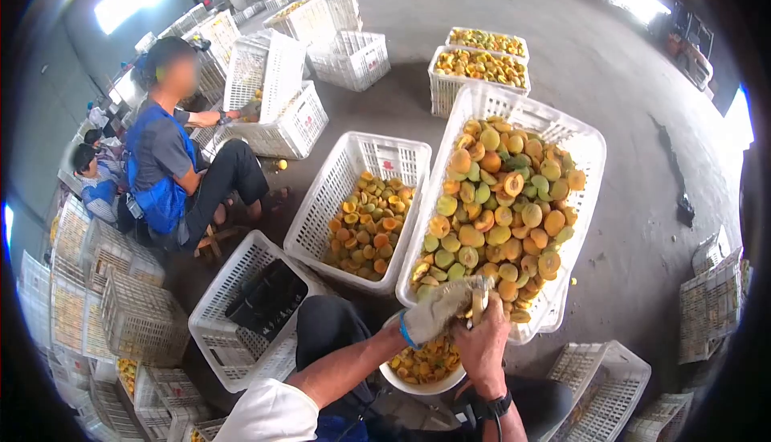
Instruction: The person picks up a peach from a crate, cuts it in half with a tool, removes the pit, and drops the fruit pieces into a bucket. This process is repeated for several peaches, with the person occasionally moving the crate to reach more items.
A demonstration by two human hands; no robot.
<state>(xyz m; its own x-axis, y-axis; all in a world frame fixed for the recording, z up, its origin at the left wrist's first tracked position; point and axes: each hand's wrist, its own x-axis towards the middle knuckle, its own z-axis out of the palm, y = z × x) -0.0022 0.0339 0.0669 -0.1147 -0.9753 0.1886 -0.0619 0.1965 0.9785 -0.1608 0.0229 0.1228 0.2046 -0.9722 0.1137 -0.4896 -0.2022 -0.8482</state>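
Observation:
My left hand [438,312], in a pale glove with a blue cuff, is closed at the near edge of a large white crate [594,169] full of yellow-green fruit [502,217]. What its fingers hold is too small to make out. Bare and wearing a black wristband, my right hand [484,341] touches the gloved one, its fingers wrapped round a slim pale tool [479,301]. Under both hands stands a round white bucket [434,388] with orange fruit pieces in it. Left of the full crate, another white crate [309,237] holds halved fruit [369,225].
A white crate [210,301] with a black bag [269,297] stands by my left knee. A person in a blue apron [165,161] sits at the left beside crates. Two fruit-filled crates [442,92] stand ahead; an empty-looking crate [614,398] is near right. Stacked crates line the left side.

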